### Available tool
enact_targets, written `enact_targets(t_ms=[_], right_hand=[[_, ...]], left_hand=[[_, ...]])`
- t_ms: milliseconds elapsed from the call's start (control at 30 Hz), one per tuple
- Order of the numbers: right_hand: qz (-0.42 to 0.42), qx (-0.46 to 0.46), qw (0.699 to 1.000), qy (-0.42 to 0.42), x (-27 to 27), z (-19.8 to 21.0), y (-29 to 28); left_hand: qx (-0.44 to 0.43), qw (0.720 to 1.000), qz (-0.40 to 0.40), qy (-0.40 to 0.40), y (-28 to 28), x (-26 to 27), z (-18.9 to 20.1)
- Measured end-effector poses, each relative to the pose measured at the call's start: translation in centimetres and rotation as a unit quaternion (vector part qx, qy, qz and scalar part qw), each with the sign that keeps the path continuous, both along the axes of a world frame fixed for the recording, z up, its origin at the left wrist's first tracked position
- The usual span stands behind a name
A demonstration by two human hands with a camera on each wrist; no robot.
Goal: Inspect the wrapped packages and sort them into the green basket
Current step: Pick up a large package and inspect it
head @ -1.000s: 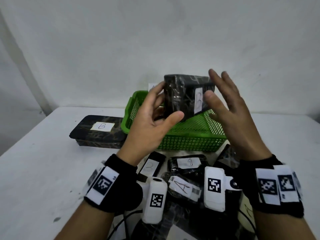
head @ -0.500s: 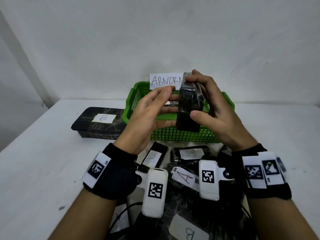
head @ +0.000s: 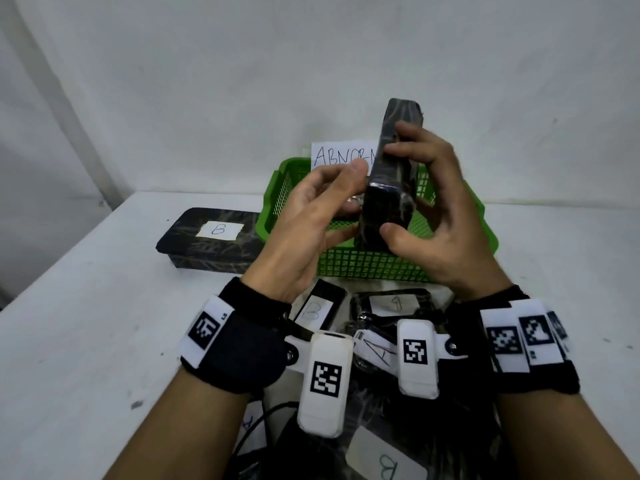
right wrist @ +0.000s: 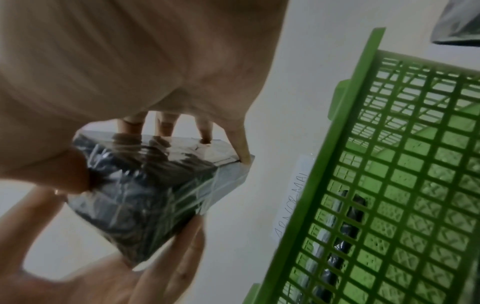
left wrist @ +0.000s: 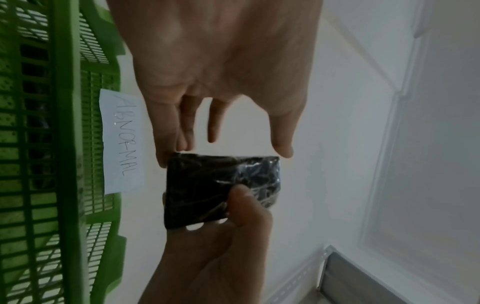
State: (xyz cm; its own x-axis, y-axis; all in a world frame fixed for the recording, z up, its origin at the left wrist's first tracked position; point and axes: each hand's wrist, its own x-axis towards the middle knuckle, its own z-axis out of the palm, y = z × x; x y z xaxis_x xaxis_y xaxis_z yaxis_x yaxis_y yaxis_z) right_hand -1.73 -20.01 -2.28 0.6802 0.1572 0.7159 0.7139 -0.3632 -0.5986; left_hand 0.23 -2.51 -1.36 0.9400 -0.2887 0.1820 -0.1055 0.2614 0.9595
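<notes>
Setting: white table (head: 86, 306) against a plain white wall, seen from over the person's forearms.
Held package: a black, film-wrapped package (head: 388, 188) stands on end in the air above the near wall of the green basket (head: 374, 268), one narrow edge turned towards the person, probably so each face can be checked in turn.
Right hand: the right hand (head: 440, 216) clamps the package, thumb on the near lower edge and fingers curled over the far side. In the right wrist view the fingertips (right wrist: 244, 158) press its upper face.
Left hand: the left hand (head: 311, 216) is at the package's left side, thumb and fingers lightly against it. It looks like a steadying touch for turning, not the main hold.
Basket sign: a paper sign reading ABNORMAL (left wrist: 122, 142) stands at the basket's far rim, which suggests the basket takes rejects.
Basket contents: through the mesh in the right wrist view, something dark and wrapped (right wrist: 345, 226) already lies inside.
Waiting pile: more wrapped packages lie on the table between the basket and the person, with paper labels such as B (head: 313, 308) and A (head: 382, 351).
Set-aside box: a long wrapped box labelled B (head: 207, 240) lies just left of the basket, touching or nearly so.
Stage: inspection seems under way. No verdict on this package is visible.
</notes>
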Motion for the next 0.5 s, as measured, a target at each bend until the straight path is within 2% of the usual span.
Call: enact_targets(t_ms=[100, 167, 300, 367, 500], right_hand=[[0.049, -0.009, 0.998, 0.049, -0.4, 0.1, -1.0], [0.069, 0.034, 0.993, 0.092, -0.4, 0.1, -1.4], [-0.003, 0.217, 0.956, 0.199, 0.6, 0.8, -2.0], [-0.016, 0.256, 0.935, 0.244, 0.8, 0.9, -2.5], [-0.027, 0.301, 0.911, 0.281, 0.3, 1.0, -2.5]], left_hand=[[0.021, 0.998, -0.055, 0.037, 0.4, 0.2, 0.1], [0.019, 0.995, -0.091, 0.039, 0.9, 0.5, 0.0], [0.101, 0.987, -0.112, -0.046, 1.0, 0.6, -1.0], [0.129, 0.981, -0.129, -0.069, 0.5, 0.3, -1.4], [0.139, 0.977, -0.132, -0.091, -0.1, -0.4, -1.5]])
